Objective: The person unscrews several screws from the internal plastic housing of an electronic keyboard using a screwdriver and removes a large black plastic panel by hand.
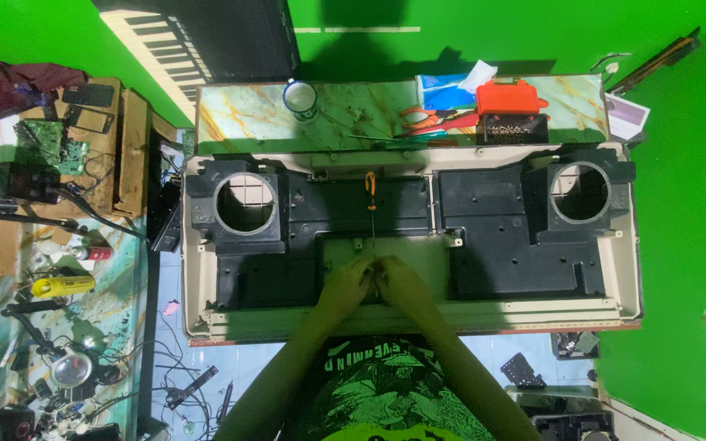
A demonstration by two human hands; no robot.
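A large beige casing (631,269) with black inner parts and two round speaker openings (245,202) (579,193) lies flat in front of me. My left hand (346,282) and my right hand (399,280) meet at the middle of its near side, fingers curled on something small that I cannot make out. An orange-handled screwdriver (372,196) lies on the black panel just beyond my hands, untouched.
A marbled board (353,110) behind the casing carries a mug (301,98), pliers (422,118), an orange box (510,96) and a tissue pack (444,82). Circuit boards (51,143), cables and a yellow tool (63,284) crowd the left bench. Green floor lies to the right.
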